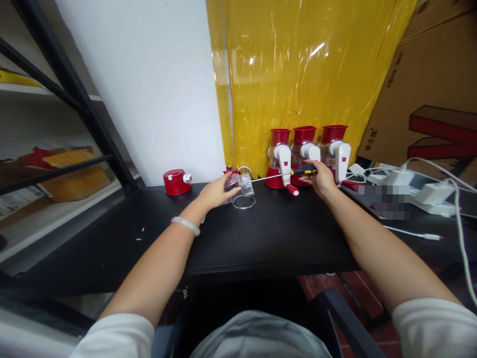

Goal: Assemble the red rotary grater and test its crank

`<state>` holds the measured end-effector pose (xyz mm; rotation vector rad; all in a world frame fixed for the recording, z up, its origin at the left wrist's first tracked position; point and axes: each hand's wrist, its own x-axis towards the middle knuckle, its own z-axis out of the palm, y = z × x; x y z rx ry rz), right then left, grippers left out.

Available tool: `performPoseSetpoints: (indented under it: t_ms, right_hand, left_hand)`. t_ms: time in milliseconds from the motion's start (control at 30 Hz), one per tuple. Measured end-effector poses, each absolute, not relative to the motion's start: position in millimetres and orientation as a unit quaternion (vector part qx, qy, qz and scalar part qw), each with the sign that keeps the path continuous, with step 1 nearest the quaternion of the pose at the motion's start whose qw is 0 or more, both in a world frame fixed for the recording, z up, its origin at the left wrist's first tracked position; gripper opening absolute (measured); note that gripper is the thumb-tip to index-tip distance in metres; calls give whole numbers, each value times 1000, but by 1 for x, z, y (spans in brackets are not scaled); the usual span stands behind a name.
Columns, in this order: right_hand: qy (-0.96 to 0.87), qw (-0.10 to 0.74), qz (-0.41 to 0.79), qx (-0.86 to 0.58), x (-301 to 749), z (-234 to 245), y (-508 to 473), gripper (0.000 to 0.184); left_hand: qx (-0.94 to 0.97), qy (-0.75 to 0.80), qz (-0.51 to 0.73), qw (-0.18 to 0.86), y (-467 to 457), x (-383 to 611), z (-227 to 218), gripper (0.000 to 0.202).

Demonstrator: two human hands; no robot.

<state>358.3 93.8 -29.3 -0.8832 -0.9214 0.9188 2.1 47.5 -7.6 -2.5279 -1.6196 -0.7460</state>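
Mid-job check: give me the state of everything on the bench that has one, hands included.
left hand: gripping the clear housing
clear housing: on its side on the black table, open rim toward camera
right hand: gripping the screwdriver
screwdriver: roughly level, tip pointing at the clear housing
crank units: three, upright in a row, cranks fitted
red base: upright, apart at left, untouched
chargers: lying at right, cables attached

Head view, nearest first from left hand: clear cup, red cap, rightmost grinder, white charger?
1. clear cup: in the left hand.
2. red cap: just to its left.
3. rightmost grinder: back right.
4. white charger: far right.
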Motion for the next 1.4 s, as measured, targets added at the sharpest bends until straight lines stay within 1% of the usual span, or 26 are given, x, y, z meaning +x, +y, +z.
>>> performPoseSetpoints:
  t_ms: [133, 167, 267, 333, 400, 533, 700, 767, 867, 967, 1067, 1133, 1233, 1333, 1400]
  right_hand:
    - [-448, 709, 343, -423, 359, -33, 98, 35]
    - [-444, 710, 346, -422, 360, -33, 99, 38]
    - [-401, 712, 403, -411, 362, -31, 101, 47]
    - [-384, 711, 430, -402, 364, -29, 102, 49]
    - [-385, 710, 439, -392, 365, -28, 101, 45]
    - [-380, 711, 451, -382, 362, -27, 96, 30]
    - [-421, 711, 413, -383, 359, -27, 93, 21]
    - [-440, 716, 385, -382, 359, -28, 95, 22]
    - [-453, 727, 348, -381, 360, -31, 99, 31]
    - [-438, 727, 335, -408, 360, -31, 102, 37]
    - [-392, 717, 382, -432, 359, -29, 101, 42]
    - [-377, 715, 417, -416, 359, -27, 98, 44]
    - [-382, 723, 426, -387, 359, -24, 95, 39]
    - [-388, 718, 423, -394, 358, -25, 94, 28]
    - [-409, 715, 400, -401, 357, -27, 94, 24]
  left_hand:
    - [-816, -526, -238, 26, 47, 2, -7, 75]
    - [-817, -526, -237, 27, 47, 2, -7, 75]
    - [-819, -524, -234, 29, 47, 3, -7, 76]
    - [-818, -524, -235, 30, 47, 3, -7, 76]
    - [-817, -525, -237, 30, 47, 3, -7, 75]
    - [-816, -526, -238, 25, 47, 3, -7, 74]
    - [-817, -522, -244, 20, 49, 2, -7, 76]
    - [-817, -522, -243, 22, 49, 2, -8, 76]
    - [-819, -520, -241, 25, 48, 2, -8, 77]
    - [-819, -520, -240, 25, 48, 2, -8, 77]
    - [-818, -522, -240, 26, 48, 2, -8, 78]
    - [-818, -521, -240, 28, 49, 2, -8, 77]
    - [-818, -522, -239, 28, 49, 2, -8, 78]
    - [-817, -526, -236, 24, 48, 2, -7, 78]
    - [-817, -526, -235, 25, 47, 3, -6, 78]
